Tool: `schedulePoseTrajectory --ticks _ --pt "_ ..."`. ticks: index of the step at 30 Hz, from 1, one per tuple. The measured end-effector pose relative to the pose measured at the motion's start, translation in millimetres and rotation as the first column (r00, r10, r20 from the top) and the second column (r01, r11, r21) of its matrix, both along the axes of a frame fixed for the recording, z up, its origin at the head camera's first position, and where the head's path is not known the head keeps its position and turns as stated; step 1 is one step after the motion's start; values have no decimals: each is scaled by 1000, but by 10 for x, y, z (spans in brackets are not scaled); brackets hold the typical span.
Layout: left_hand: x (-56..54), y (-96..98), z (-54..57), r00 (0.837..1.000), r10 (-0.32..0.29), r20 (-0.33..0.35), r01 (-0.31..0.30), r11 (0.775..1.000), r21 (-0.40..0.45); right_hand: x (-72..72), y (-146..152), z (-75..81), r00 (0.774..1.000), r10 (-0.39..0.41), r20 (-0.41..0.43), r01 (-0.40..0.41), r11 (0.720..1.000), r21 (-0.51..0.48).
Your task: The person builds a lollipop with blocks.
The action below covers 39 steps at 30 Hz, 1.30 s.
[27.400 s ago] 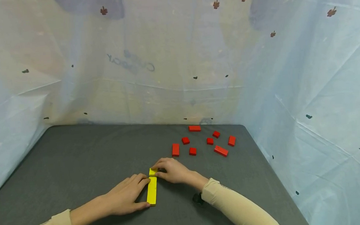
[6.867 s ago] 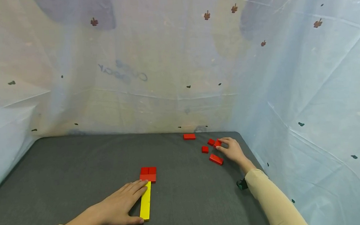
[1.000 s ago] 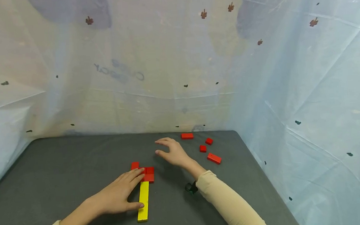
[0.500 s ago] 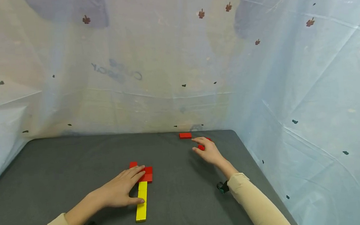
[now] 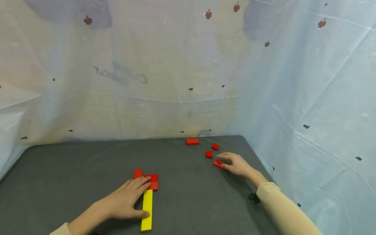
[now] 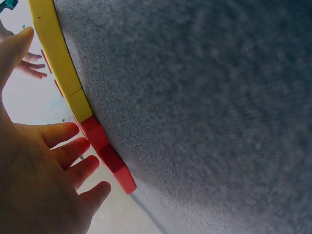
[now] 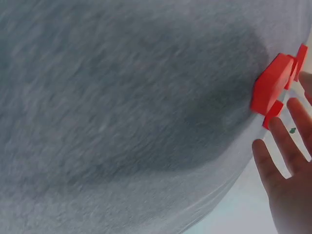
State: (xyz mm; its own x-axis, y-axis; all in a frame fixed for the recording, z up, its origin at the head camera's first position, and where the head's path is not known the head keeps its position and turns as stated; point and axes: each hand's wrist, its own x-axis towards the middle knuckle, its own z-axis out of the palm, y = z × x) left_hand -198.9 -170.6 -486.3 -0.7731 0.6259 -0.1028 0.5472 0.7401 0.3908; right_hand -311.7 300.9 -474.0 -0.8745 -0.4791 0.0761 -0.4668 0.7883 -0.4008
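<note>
Grey table (image 5: 194, 211) before sheeting (image 5: 161, 112): all fingers (image 6: 84, 170) spread — left hand (image 5: 123, 202) over red blocks (image 5: 154, 178) and yellow strip (image 5: 146, 223), skewable by thumb pressure; right hand (image 5: 238, 165) at loose block (image 5: 218, 163), slip possible from uneven pinch

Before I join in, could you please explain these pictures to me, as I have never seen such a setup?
There is no machine: a person works bare-handed. The wide picture comes from a camera on the head; the others come from one camera on each wrist. On the dark table, the left hand lies over a yellow strip and the red blocks grouped at its far end. The right hand is at a long red block, its fingers not visibly closed around it. Beyond lie two small red blocks and another long block.
</note>
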Motion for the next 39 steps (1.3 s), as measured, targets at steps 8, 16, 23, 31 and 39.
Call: schedulePoseTrajectory --ticks 8,16,23,31,39 --pt "2 -7 -13 1000 8 1 -8 1000 -9 10 62 -34 996 78 37 -80 995 58" --pt "5 -2 -5 1000 1 -5 -1 1000 -11 15 45 -62 996 87 9 -87 993 78" --pt "2 -8 -10 1000 4 -7 -5 1000 -17 20 0 -69 996 80 35 -82 995 63" --pt "16 -5 11 1000 8 1 -8 1000 -13 17 -24 -67 994 77 82 -84 993 80" --pt "18 0 17 1000 18 4 -18 1000 -19 1 -5 -19 991 71 116 -82 992 93"
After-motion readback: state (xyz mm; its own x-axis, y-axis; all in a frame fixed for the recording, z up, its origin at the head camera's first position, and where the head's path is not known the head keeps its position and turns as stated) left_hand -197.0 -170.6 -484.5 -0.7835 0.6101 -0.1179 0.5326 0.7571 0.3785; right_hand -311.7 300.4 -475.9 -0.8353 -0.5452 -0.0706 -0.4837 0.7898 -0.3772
